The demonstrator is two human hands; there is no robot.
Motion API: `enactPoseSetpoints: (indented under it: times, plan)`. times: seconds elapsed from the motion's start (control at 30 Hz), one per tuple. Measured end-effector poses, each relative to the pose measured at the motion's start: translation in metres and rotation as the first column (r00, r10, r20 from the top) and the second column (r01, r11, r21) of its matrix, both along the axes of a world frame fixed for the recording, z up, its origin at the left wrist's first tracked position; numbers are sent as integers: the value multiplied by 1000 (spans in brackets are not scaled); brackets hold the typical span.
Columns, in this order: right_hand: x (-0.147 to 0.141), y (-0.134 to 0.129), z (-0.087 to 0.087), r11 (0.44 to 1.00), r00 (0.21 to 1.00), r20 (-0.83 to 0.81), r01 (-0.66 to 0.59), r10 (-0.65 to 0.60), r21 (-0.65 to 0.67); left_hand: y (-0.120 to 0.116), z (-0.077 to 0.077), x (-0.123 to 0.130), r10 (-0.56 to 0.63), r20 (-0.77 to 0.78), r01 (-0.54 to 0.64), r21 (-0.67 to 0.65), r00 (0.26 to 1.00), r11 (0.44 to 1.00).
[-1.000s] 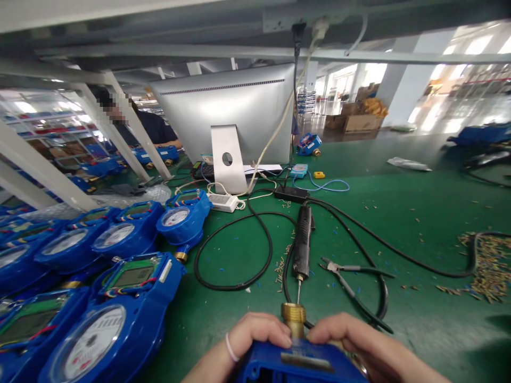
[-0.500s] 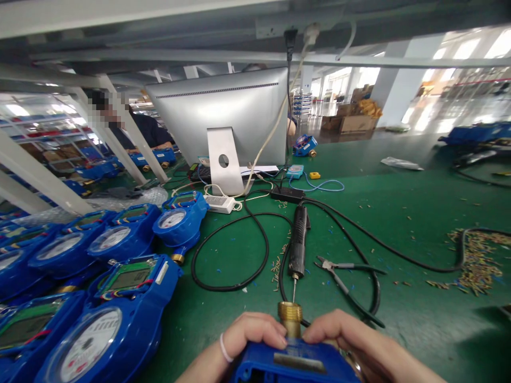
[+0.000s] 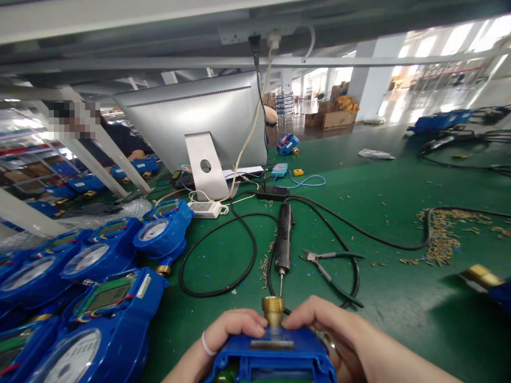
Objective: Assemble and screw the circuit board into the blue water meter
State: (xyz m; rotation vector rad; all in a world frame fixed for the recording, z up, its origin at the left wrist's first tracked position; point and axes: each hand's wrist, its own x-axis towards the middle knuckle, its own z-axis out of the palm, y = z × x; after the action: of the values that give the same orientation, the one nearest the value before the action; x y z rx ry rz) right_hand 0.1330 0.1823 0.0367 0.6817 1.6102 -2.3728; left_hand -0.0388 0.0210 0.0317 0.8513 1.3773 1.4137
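Note:
Between my two hands is a blue water meter (image 3: 275, 346) with a threaded brass pipe end (image 3: 273, 310) pointing away from me. My left hand (image 3: 233, 330) grips its left side, thumb near the brass neck. On the other side my right hand (image 3: 331, 324) is wrapped round the housing, with its thumb beside the neck. Part of a green circuit board shows inside the housing at the bottom edge. Just beyond the brass end lies a black electric screwdriver (image 3: 284, 236), its bit toward me. Cutting pliers (image 3: 329, 271) with grey handles lie to its right.
Several blue water meters (image 3: 120, 303) crowd the left side. Another meter's brass end (image 3: 483, 276) shows at right. Small screws (image 3: 441, 239) lie piled near a black cable. A monitor (image 3: 199, 122) stands at the back, with a person (image 3: 123, 141) behind the left posts.
My view has turned to the right, so the bench things appear farther left. The held meter is tipped so more of its open housing shows. A brass-ended meter has come into view at right.

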Motion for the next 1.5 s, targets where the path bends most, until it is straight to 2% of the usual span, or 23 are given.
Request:
enactPoseSetpoints:
  times: [0.1,0.17,0.3,0.37,0.5,0.67,0.77,0.93,1.0,1.03,1.07,1.13,1.17,1.2,1.3,1.4,1.5]
  plan:
    - [0,-3,-11,996,999,-42,-7,3,-87,2,-9,0,-7,168,11,-21,986,1000]
    - [2,-2,-14,994,991,-121,-60,49,-88,2,-17,3,-30,260,34,-10,965,999]
    - [6,8,-9,993,961,-249,-116,118,22,-3,-28,6,-213,395,209,54,893,976]
    - [7,12,-5,989,956,-257,-124,139,75,-4,-30,4,-257,422,255,63,869,965]
    - [5,15,-7,990,952,-275,-122,138,75,-6,-24,2,-222,452,244,9,864,970]
    - [3,15,-20,991,944,-303,-133,128,3,-7,-16,6,-58,485,132,-121,872,984]
    - [1,14,-24,993,947,-300,-116,110,-3,-5,-15,9,-2,470,87,-159,883,983]
    - [-1,12,-19,993,957,-269,-118,110,-14,-3,-17,11,-26,527,106,-122,850,987]
    - [3,12,-12,988,967,-210,-130,144,77,-3,-18,10,-53,554,116,-79,831,990]
    - [5,12,-9,972,978,-150,-110,143,206,-3,-19,9,-73,558,127,-60,827,990]
    - [8,11,-6,925,989,-93,-74,117,372,-3,-19,9,-94,556,144,-46,826,988]
    - [11,8,-3,753,994,-101,32,45,657,-3,-21,7,-135,538,178,-28,832,984]
    - [10,5,-3,684,986,-165,95,37,723,-2,-22,6,-148,522,185,-18,840,983]
    - [9,1,-4,651,968,-246,158,46,742,-2,-23,5,-153,507,180,-5,849,984]
    - [-2,-12,-12,627,907,-415,281,75,726,-1,-26,5,-147,463,151,30,874,988]
    - [-13,-20,-17,574,907,-419,321,44,754,-1,-26,8,-128,430,132,21,893,991]
    - [-15,-20,-14,580,939,-341,252,47,775,0,-24,10,-108,413,114,9,904,993]
